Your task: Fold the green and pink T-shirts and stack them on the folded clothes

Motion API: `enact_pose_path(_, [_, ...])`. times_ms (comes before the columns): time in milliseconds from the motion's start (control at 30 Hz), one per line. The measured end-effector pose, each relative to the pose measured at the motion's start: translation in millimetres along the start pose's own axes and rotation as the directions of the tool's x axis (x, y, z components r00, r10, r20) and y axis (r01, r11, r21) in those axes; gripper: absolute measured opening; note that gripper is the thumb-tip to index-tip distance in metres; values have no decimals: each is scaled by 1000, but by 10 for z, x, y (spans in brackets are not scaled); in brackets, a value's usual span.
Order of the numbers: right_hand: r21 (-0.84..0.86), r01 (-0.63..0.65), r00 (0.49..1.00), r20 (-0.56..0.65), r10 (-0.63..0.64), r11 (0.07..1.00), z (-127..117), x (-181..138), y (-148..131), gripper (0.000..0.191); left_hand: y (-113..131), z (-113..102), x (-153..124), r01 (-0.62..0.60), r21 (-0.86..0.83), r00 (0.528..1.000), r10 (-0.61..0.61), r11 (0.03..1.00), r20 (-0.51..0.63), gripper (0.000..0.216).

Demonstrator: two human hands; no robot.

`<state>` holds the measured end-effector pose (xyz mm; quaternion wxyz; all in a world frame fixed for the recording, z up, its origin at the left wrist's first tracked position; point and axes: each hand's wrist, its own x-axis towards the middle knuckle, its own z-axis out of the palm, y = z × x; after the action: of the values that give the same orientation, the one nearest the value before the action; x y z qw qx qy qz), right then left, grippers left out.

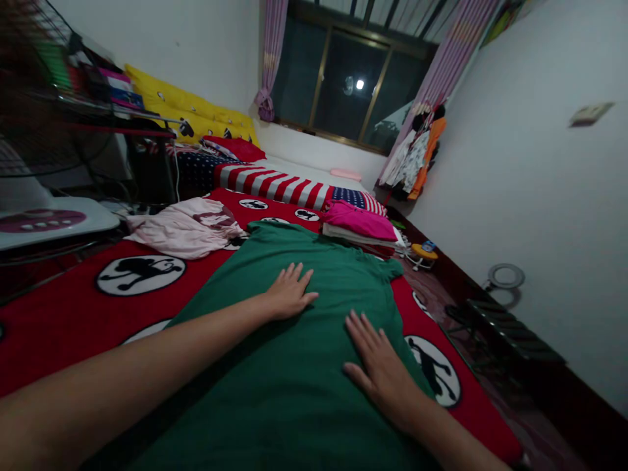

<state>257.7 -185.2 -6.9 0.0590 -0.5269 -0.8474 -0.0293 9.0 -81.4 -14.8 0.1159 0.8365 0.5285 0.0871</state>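
Observation:
A green garment (289, 386), perhaps a shirt or dress, lies spread out on a red blanket (63, 327) with black animal figures in white ovals. My left hand (289, 292) rests palm down on the upper middle of the cloth, fingers stretched. Lower and to the right, my right hand (375, 366) also lies flat on the green fabric, thumb apart from the fingers. Neither hand grips anything. The garment's near end runs out of view at the bottom.
A crumpled pale pink garment (184, 226) lies at the left beyond the green cloth. Folded clothes (360, 221), bright pink on top, are stacked at the far edge. A fan base (53, 219) stands at left. Behind is a bed with a striped cover (279, 185).

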Motion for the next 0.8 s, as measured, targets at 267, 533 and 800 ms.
enact_pose_path(267, [-241, -258, 938, 170, 303, 936, -243, -242, 78, 39, -313, -120, -319, -42, 20, 999, 42, 999, -7, 75])
enact_pose_path(533, [-132, -98, 972, 198, 123, 986, -326, 425, -68, 38, -506, -477, 14, -43, 141, 991, 25, 989, 131, 66])
enact_pose_path(800, [195, 50, 999, -31, -45, 980, -54, 1592, -223, 51, -778, -800, 813, 115, 129, 987, -98, 985, -130, 49])
